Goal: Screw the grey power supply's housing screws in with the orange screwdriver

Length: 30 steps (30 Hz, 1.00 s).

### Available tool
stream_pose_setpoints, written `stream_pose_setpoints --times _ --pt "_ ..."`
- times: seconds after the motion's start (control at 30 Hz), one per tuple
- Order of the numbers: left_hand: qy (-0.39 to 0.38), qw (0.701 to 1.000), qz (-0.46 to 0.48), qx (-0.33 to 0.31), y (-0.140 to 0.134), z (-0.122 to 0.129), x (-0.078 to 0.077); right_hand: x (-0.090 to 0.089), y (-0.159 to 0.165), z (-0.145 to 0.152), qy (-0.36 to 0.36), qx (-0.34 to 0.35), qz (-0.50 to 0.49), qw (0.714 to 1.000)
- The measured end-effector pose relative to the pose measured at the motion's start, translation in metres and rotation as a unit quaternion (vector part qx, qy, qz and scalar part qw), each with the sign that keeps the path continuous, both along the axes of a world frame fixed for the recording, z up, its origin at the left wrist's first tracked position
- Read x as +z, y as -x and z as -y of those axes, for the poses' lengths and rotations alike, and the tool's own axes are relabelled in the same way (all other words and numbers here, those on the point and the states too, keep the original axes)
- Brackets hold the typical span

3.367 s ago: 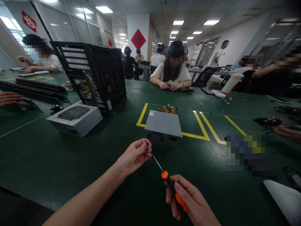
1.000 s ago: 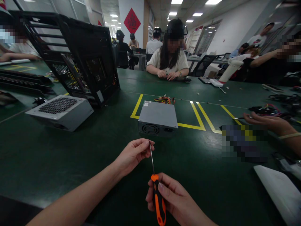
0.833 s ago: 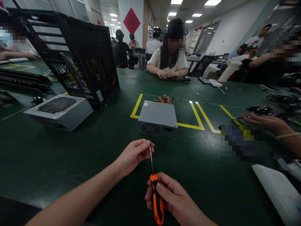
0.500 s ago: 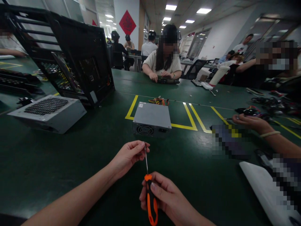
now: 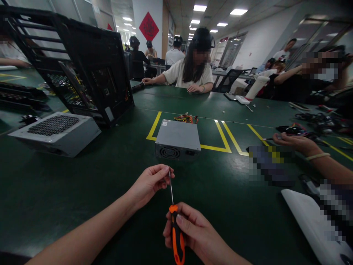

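An orange and black screwdriver (image 5: 176, 232) is held between both hands, its shaft pointing away from me. My right hand (image 5: 193, 228) is closed around the handle. At the far end of the shaft, the fingertips of my left hand (image 5: 153, 182) pinch the tip; whether a screw is there too is hidden by the fingers. Just beyond my hands a grey computer power supply (image 5: 178, 135) sits on the green table (image 5: 116, 195), its fan grille and socket toward me and its coloured cables bunched behind it.
Left stand a second power supply (image 5: 57, 134) and a black computer case (image 5: 91, 62). A co-worker (image 5: 190, 70) sits across the table. From the right reaches another person's hand (image 5: 298, 143) holding a thin tool, near a white object (image 5: 311, 221). Cables (image 5: 317, 123) lie farther right.
The co-worker opposite has moved a dark object to the left, beside the computer case, with one arm now stretched out. My hands and the screwdriver have hardly moved.
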<state>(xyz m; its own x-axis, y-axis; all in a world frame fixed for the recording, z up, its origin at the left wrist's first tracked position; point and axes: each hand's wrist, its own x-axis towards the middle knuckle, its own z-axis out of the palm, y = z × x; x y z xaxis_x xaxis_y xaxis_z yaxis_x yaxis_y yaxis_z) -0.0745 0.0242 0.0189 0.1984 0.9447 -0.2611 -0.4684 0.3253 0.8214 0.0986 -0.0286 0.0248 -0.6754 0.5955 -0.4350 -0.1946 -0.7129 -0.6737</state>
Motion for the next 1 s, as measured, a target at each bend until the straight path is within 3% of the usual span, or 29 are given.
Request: stream_pose_setpoints --times 0.17,0.47,1.0 --pt "0.015 1.0 0.003 0.0 -0.001 0.002 0.003 -0.001 -0.001 -0.002 -0.001 -0.026 -0.012 1.0" --pt "0.078 0.997 0.006 0.016 0.001 -0.001 0.003 -0.002 -0.013 -0.014 0.034 -0.197 -0.027 0.979" --pt "0.072 0.997 -0.006 0.004 0.001 0.0 0.001 -0.003 -0.018 -0.035 0.036 -0.232 -0.009 0.972"
